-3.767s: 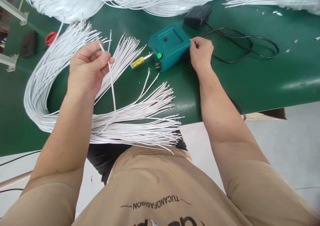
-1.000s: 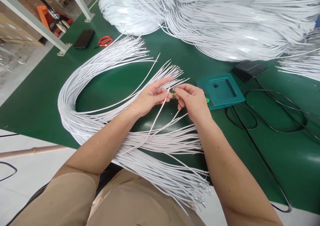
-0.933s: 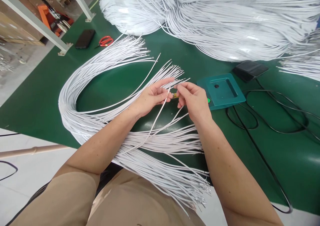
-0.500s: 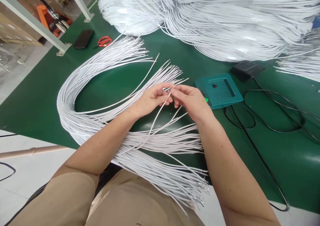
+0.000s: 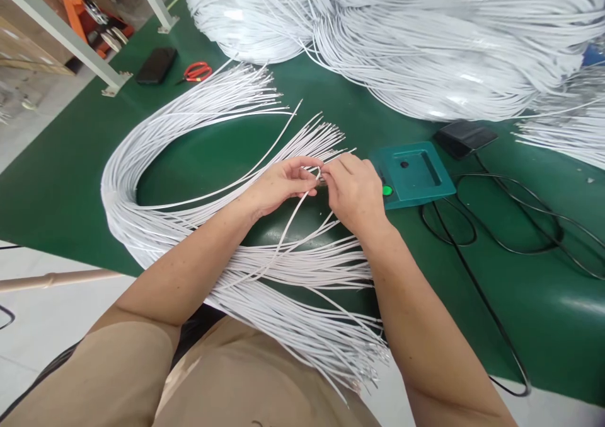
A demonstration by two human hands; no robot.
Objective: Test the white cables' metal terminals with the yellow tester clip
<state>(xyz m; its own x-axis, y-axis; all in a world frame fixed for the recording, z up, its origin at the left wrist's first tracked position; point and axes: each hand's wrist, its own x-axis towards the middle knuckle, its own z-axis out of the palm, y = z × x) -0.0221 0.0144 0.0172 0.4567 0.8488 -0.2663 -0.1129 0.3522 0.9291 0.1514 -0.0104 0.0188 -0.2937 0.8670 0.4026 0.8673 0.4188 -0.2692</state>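
One white cable (image 5: 292,220) rises from the bundle on the table to my two hands. My left hand (image 5: 288,184) pinches it close to its end between thumb and fingers. The fingers of my right hand (image 5: 357,190) are closed at the very tip of the same cable, just touching the left fingertips; the tip itself is mostly hidden. Under and around my forearms lies a bent bundle of white cables (image 5: 123,184), its loose ends fanned out in several groups. A teal device (image 5: 418,168) with a green button (image 5: 387,190) sits just right of my right hand.
Large coils of white cable (image 5: 425,42) cover the back of the green table (image 5: 534,326). A black box (image 5: 466,138) and black cords (image 5: 491,313) lie at the right. Red-handled scissors (image 5: 197,72) and a dark flat case (image 5: 156,65) lie back left, near a metal post (image 5: 66,36).
My right hand has turned so that its back faces up, its fingers closing over the cable's tip. My left hand stays pinched on the cable. The view has shifted slightly.
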